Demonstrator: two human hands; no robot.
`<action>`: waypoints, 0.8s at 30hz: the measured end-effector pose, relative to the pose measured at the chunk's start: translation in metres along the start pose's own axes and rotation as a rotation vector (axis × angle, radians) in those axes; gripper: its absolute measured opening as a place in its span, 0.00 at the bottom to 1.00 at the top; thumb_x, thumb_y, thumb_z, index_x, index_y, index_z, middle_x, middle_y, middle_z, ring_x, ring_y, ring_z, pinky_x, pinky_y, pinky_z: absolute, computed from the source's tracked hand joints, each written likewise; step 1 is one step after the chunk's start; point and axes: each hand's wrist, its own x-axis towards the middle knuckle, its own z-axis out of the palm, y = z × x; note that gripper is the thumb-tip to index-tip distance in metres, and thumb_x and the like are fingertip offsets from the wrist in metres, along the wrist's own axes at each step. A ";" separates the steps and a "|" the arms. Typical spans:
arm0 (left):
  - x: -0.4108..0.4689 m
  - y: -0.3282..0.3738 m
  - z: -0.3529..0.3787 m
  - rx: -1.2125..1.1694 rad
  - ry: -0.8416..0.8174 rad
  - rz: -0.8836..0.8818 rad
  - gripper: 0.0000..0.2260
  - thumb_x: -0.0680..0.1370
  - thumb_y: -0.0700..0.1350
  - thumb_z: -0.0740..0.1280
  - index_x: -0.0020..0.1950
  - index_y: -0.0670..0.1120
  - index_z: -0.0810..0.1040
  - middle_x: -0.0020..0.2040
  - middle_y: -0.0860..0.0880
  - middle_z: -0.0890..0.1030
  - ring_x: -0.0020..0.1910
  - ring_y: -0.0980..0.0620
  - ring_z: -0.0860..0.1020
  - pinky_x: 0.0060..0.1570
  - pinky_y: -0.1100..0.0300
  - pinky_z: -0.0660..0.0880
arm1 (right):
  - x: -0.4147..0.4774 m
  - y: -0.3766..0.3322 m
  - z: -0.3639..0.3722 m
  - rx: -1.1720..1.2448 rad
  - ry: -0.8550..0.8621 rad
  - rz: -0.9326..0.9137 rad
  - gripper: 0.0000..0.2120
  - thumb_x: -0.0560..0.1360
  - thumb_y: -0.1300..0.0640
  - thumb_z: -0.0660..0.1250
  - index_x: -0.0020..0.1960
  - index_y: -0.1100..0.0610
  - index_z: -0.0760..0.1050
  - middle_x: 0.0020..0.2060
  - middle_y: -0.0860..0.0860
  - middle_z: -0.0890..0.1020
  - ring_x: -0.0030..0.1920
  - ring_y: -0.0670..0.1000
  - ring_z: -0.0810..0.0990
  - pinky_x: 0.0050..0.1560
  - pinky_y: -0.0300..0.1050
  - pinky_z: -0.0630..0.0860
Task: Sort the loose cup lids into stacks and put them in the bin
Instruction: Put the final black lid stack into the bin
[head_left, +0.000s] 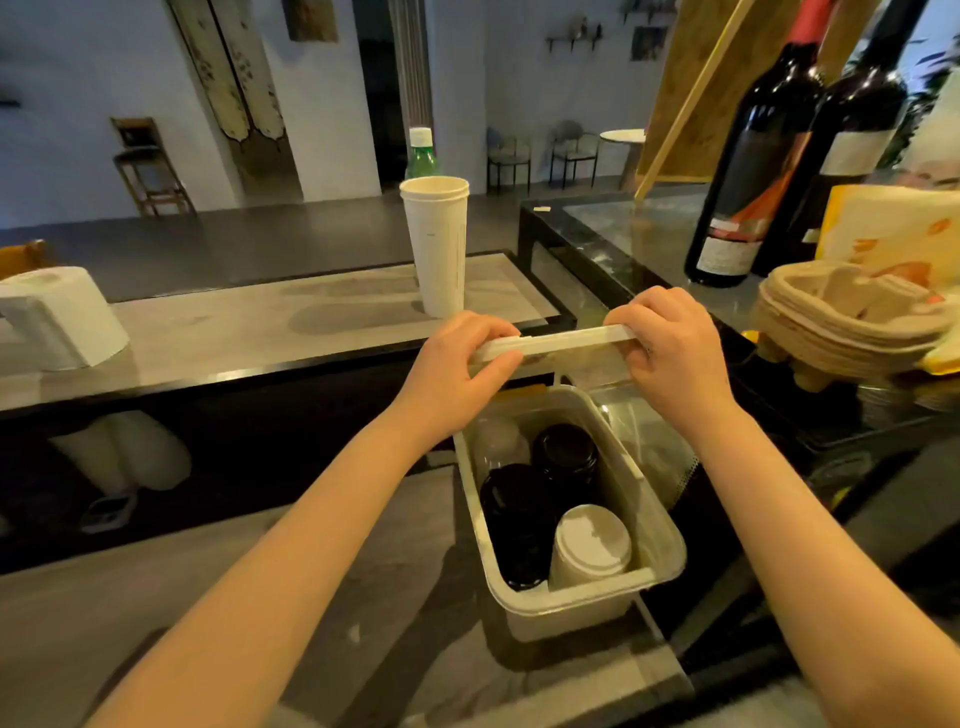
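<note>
One white stack of lids (558, 343) hangs level above the far end of the bin (571, 603), pinched edge-on between both hands. The left hand (457, 364) closes its grip on the left end, the right hand (670, 348) on the right. The bin, on the table (156, 332), holds two black lid stacks (540, 493) and one white stack (589, 545).

No readable text

The labels on the 2 wine bottles (748, 171) at the counter's right edge are too blurred to make out.
</note>
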 end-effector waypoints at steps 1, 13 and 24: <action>-0.007 -0.001 0.003 0.004 -0.005 0.011 0.06 0.78 0.45 0.65 0.54 0.52 0.75 0.48 0.58 0.73 0.49 0.64 0.71 0.47 0.78 0.65 | -0.009 -0.003 0.000 -0.003 0.004 0.005 0.09 0.70 0.66 0.61 0.44 0.59 0.79 0.39 0.54 0.77 0.40 0.56 0.73 0.38 0.50 0.69; -0.087 -0.037 0.065 0.191 -0.286 0.035 0.16 0.73 0.46 0.71 0.58 0.42 0.78 0.49 0.47 0.75 0.50 0.52 0.71 0.51 0.63 0.66 | -0.119 -0.019 -0.002 0.031 -0.520 0.257 0.13 0.67 0.64 0.72 0.51 0.55 0.80 0.48 0.51 0.76 0.53 0.54 0.73 0.53 0.44 0.65; -0.113 -0.046 0.110 0.329 -0.601 -0.042 0.16 0.74 0.50 0.68 0.58 0.45 0.75 0.49 0.49 0.73 0.52 0.49 0.72 0.48 0.60 0.65 | -0.162 -0.020 0.002 0.034 -0.893 0.349 0.19 0.71 0.55 0.71 0.61 0.46 0.73 0.48 0.44 0.67 0.56 0.47 0.67 0.53 0.40 0.62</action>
